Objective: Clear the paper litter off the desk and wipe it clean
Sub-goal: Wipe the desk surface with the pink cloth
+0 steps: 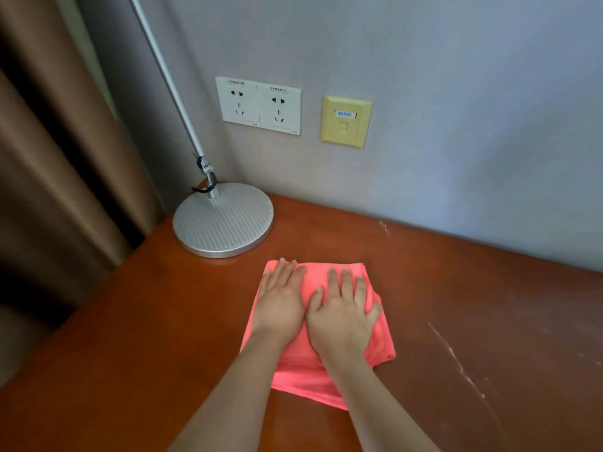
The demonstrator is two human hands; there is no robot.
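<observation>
Wipe step in hand, I'd say. Both hands flat on the pink cloth (329, 363): left hand (280, 308) and right hand (342, 321) side by side, thumbs almost touching, fingers straight and spread a little, palms pressing down. Nothing gripped, just pressing.

Cloth lies folded into a rough rectangle on the worktop (130, 337), near the back wall, just in front and right of the lamp base (223, 220), apart from it. No paper litter visible on the stretch of worktop in view, so my read is that part is done or lies out of frame.

To do it well:
- keep palms flat and pressure even so the whole fold stays in contact
- overlapping straight passes, back edge toward the front
- work round the lamp base, or lift it; dust probably sits along its rim
- go over the pale streaks (456, 360) at right; can't tell if they are dirt or scratches in the finish
- refold when a face gets dirty

Materials:
- cloth looks like soft microfibre, limp, corners slightly rumpled, should slide easily
- worktop is reddish-brown lacquered wood, smooth, semi-gloss, duller and scuffed toward the right
- lamp base is a round silver metal disc with fine ribbing, thin pole (169, 86) leaning up left, black cable at the joint
- wall behind carries twin white sockets (259, 106) and a yellowish data port (346, 121)
- brown curtain (58, 158) at left
</observation>
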